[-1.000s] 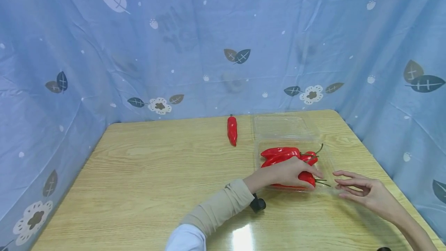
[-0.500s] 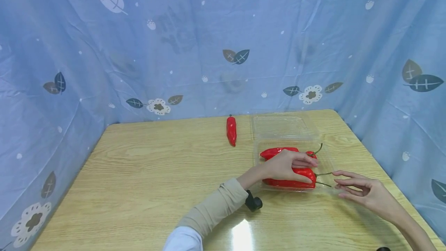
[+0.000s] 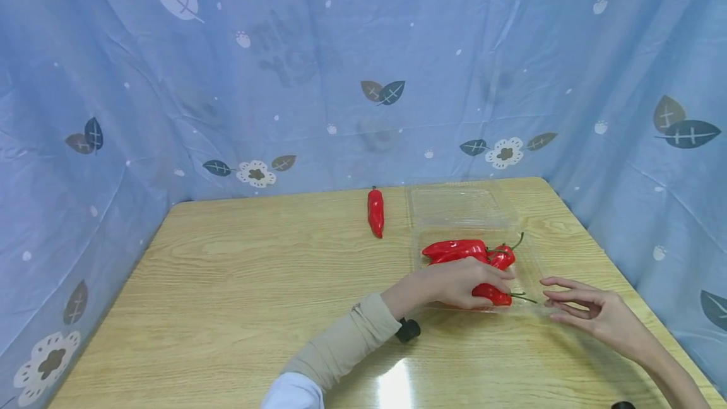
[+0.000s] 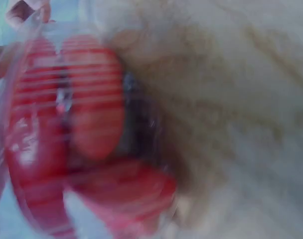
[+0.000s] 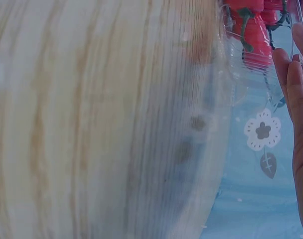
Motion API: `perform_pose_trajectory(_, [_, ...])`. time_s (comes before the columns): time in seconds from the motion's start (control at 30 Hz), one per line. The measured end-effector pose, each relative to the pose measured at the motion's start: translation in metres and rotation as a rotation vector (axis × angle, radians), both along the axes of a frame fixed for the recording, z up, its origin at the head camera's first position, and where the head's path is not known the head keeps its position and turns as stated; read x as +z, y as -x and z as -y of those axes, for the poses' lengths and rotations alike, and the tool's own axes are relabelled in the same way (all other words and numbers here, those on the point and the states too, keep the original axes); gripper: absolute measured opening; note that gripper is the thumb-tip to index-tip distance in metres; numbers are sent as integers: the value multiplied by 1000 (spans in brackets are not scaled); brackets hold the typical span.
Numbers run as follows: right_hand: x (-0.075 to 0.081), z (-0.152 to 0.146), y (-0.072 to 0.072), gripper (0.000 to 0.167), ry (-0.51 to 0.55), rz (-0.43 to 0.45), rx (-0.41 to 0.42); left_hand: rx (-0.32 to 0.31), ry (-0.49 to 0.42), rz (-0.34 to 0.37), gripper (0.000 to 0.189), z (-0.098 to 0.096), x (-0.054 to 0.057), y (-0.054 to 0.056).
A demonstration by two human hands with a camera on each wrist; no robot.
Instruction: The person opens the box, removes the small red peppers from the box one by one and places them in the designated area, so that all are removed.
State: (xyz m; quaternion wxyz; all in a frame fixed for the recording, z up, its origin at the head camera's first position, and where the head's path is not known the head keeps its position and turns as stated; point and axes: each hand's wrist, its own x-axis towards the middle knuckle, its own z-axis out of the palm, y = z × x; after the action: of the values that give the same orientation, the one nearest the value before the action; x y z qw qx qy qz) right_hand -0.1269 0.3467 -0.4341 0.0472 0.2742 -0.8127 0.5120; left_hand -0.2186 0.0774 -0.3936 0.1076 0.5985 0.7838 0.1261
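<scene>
Several long red chili peppers with green stems lie in a clear plastic clamshell box. My left hand is down in the box, its fingers and thumb curved round a red chili pepper at the near side and partly covering it. In the left wrist view, red peppers show blurred through the ribbed plastic wall. At the box's right front corner, my right hand pinches the clear edge between thumb and fingers. The right wrist view has those fingers at the plastic wall.
The box's lid lies folded back behind it. One more red chili pepper lies alone on the wooden table, left of the lid. A patterned blue curtain hangs round the back and sides.
My left hand rose toward the back of the box with straighter fingers, then came down again over the near peppers. The upper peppers are uncovered again. My right hand stays at the corner.
</scene>
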Motion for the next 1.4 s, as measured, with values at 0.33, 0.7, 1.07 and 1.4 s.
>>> perform_pose_trajectory(0.33, [0,0,0,32,-13,1,-21,-16,-59,19,48,5,3,2])
perform_pose_trajectory(0.7, [-1,1,-1,33,-9,-1,-24,-88,-58,-111,42,-1,-8,2])
perform_pose_trajectory(1.07, [0,1,-1,31,-32,-16,-72,-83,38,13,50,-6,0,8])
perform_pose_trajectory(1.4, [0,0,-1,32,-2,-7,-38,-10,81,79,61,-8,10,2])
